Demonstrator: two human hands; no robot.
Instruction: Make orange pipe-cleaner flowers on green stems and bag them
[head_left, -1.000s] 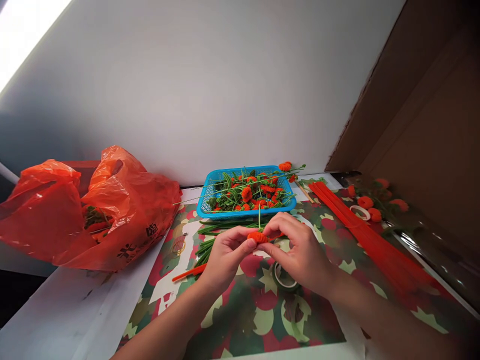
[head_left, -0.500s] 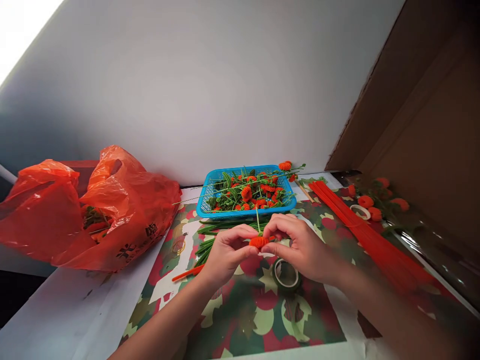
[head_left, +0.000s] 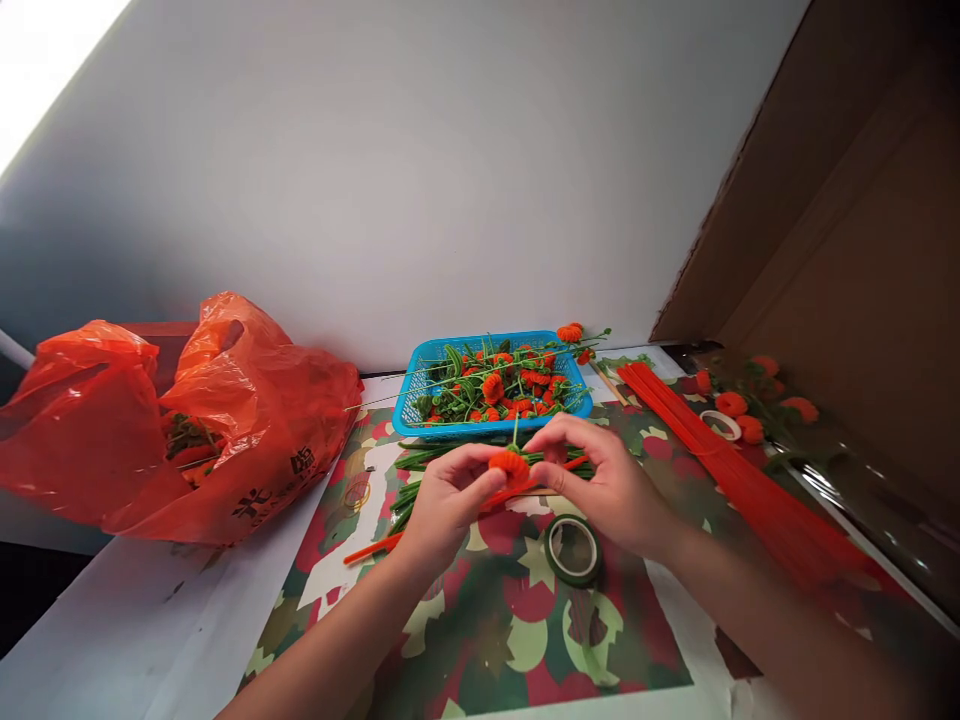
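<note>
My left hand (head_left: 452, 497) pinches a small orange pumpkin of fuzzy chenille stem (head_left: 509, 466) between thumb and fingers. A thin green stem stands up from its top. Just to the right, my right hand (head_left: 596, 480) has its thumb and index finger apart, close to the pumpkin's side and holding nothing that I can see. Orange chenille stems (head_left: 504, 497) lie on the table under the hands, partly hidden. Below my right hand a roll of dark green tape (head_left: 573, 550) rests on the patterned sheet (head_left: 495, 630). Green chenille stems (head_left: 405, 497) lie behind my left hand.
A blue basket (head_left: 491, 430) of orange pumpkins and green leaves stands against the wall. On the left sits a red plastic bag (head_left: 247, 430). A bundle of red-orange chenille stems (head_left: 720, 450), a white ring (head_left: 721, 425) and more orange pieces (head_left: 731, 403) lie right, beside cardboard (head_left: 840, 230).
The pumpkin has risen slightly and shifted left in my left hand. My right thumb and index finger have come away from it and spread, uncovering more of the tape roll and orange stems.
</note>
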